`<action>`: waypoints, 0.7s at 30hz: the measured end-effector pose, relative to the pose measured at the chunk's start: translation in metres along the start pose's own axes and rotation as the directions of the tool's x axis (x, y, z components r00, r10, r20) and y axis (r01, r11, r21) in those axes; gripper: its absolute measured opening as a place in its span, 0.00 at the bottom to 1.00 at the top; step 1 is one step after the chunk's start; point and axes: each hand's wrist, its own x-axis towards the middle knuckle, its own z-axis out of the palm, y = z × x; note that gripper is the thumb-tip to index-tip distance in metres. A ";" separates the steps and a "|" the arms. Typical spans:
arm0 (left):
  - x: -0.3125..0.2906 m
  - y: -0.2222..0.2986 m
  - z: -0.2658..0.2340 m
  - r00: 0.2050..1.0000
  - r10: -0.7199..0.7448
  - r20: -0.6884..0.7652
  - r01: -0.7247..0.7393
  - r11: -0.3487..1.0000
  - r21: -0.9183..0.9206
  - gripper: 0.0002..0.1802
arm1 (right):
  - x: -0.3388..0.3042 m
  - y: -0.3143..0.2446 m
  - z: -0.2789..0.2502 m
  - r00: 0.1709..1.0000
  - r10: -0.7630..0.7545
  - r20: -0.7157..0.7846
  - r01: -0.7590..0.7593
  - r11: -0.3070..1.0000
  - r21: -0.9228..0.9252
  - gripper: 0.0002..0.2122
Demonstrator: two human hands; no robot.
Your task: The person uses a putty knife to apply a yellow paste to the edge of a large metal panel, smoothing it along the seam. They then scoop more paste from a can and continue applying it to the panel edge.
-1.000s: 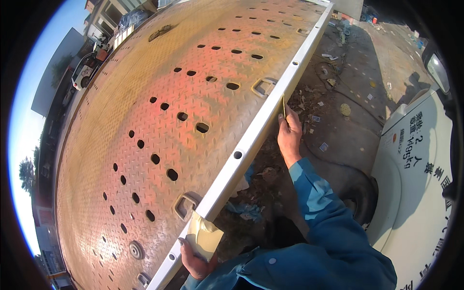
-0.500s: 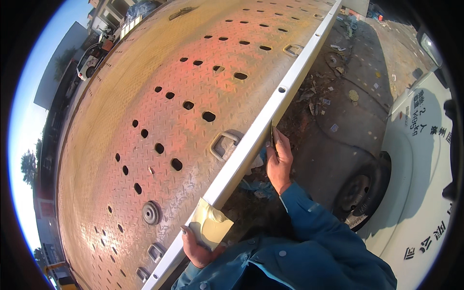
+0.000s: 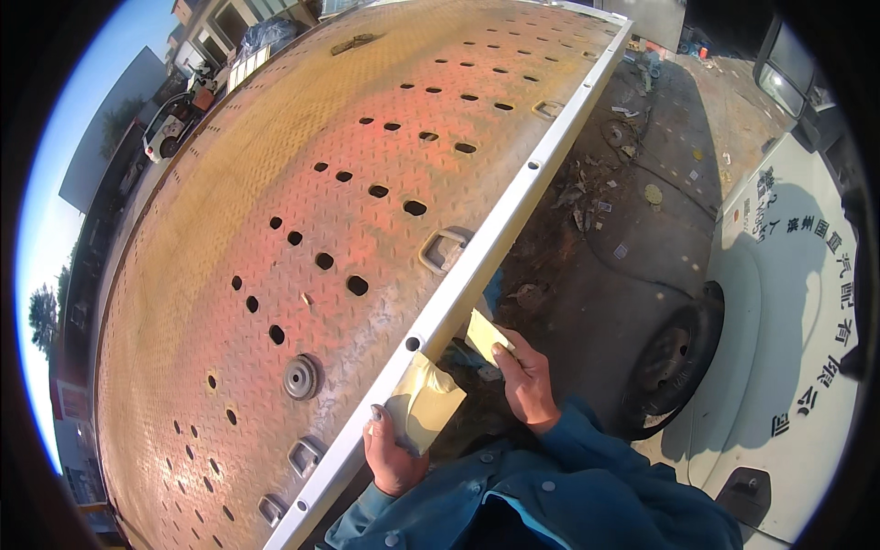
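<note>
My left hand [image 3: 394, 456] grips a flat yellowish board [image 3: 427, 414] with its thumb on the face. A smear of cream-yellow paste [image 3: 425, 374] lies along the board's upper edge, beside the white rail [image 3: 472, 259]. My right hand [image 3: 530, 380] pinches a thin yellow spreader [image 3: 487, 337] between thumb and fingers. The spreader is held up just right of the board, apart from it and from the rail. The rail's outer side face shows a yellowish tone.
Left of the rail stretches a patterned metal truck bed [image 3: 238, 183] with oval holes, tie-down rings [image 3: 444, 250] and a round dark disc [image 3: 301, 377]. At right stand a spare-looking wheel [image 3: 674, 357] and a white vehicle door [image 3: 779, 302]. Litter [image 3: 587, 197] lies on the ground.
My right hand has come back from the rail's outer side toward the board, turning the spreader's flat face into view. My left hand still holds the board. The view has shifted slightly.
</note>
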 end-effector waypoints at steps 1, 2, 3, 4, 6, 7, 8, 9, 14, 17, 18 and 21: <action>-0.001 -0.002 0.007 1.000 -0.008 0.004 0.008 0.999 0.040 0.27 | -0.002 -0.025 -0.004 0.998 -0.020 0.052 0.018 0.999 0.047 0.17; -0.002 -0.008 0.002 0.999 -0.034 0.033 0.032 0.998 0.049 0.28 | -0.006 -0.045 -0.007 0.991 -0.030 0.128 0.018 0.996 0.087 0.17; -0.006 -0.009 0.009 0.997 -0.071 0.003 0.070 0.996 0.047 0.28 | -0.010 -0.061 -0.008 0.978 -0.042 0.205 0.016 0.992 0.127 0.17; -0.006 -0.014 0.010 0.998 -0.070 -0.002 0.070 0.997 0.013 0.28 | -0.014 -0.073 -0.007 0.963 -0.056 0.265 0.028 0.994 0.109 0.18; -0.003 -0.016 0.019 0.999 -0.039 -0.002 0.039 0.999 -0.020 0.28 | -0.023 -0.091 -0.004 0.941 -0.077 0.330 0.081 0.997 0.002 0.18; -0.002 -0.013 0.030 1.000 -0.011 0.003 0.011 1.000 -0.020 0.28 | -0.020 -0.091 -0.002 0.912 -0.238 0.333 0.276 0.959 -0.069 0.17; -0.001 -0.013 0.038 1.000 0.017 0.007 -0.017 1.000 -0.021 0.28 | -0.019 -0.087 -0.006 0.885 -0.257 0.388 0.335 0.931 -0.146 0.16; 0.002 -0.011 0.037 0.999 -0.023 0.044 0.026 0.998 -0.065 0.29 | -0.017 -0.079 -0.013 0.855 -0.268 0.445 0.394 0.893 -0.218 0.15; 0.003 -0.016 0.036 0.999 0.033 -0.018 -0.033 0.999 -0.008 0.35 | 0.064 0.030 -0.098 0.997 -0.060 0.044 0.071 0.947 -0.313 0.13; -0.008 -0.019 0.036 0.994 0.022 -0.111 -0.020 1.000 0.019 0.35 | 0.167 0.049 -0.138 0.960 -0.057 -0.274 0.026 0.993 -0.115 0.13; -0.013 -0.020 0.042 0.987 0.021 -0.159 -0.013 0.999 0.052 0.35 | 0.199 0.045 -0.149 0.943 -0.121 -0.310 0.075 0.985 -0.158 0.14; -0.024 -0.011 0.048 0.988 0.010 -0.155 0.016 0.985 0.169 0.36 | 0.280 0.030 -0.163 0.906 -0.097 -0.413 0.072 0.995 -0.076 0.16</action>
